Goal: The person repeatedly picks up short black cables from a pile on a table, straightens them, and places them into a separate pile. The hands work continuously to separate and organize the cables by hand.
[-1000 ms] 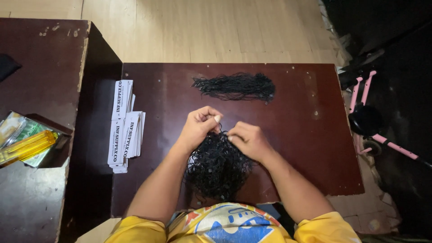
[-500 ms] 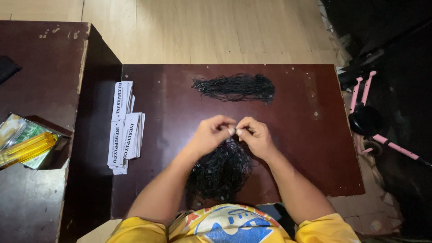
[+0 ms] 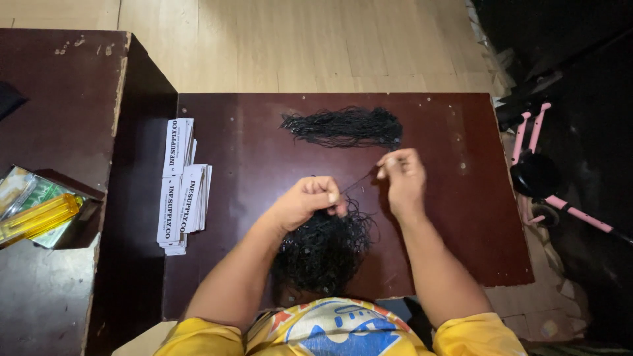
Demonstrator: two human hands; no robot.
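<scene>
Your dark brown counter (image 3: 264,138) sits low over a pale wood floor (image 3: 297,46). At its far edge lies a neat bundle of black cords (image 3: 343,126); near you a loose tangle of black cords (image 3: 323,250) spreads on the top. Along its left edge rests a stack of white printed tags (image 3: 181,184). Left of that, a taller dark counter (image 3: 59,92) carries a yellow lighter (image 3: 38,219).

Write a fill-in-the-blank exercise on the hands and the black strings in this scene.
1. The left hand and the right hand stretch a thin black ____ between them.
2. The tangled pile of black strings lies on the dark ____ table.
3. The neat bundle of black strings lies ____ from the person than the hands.
4. The stack of white paper tags lies to the ____ of the left hand.

Missing words: string; brown; farther; left
</scene>
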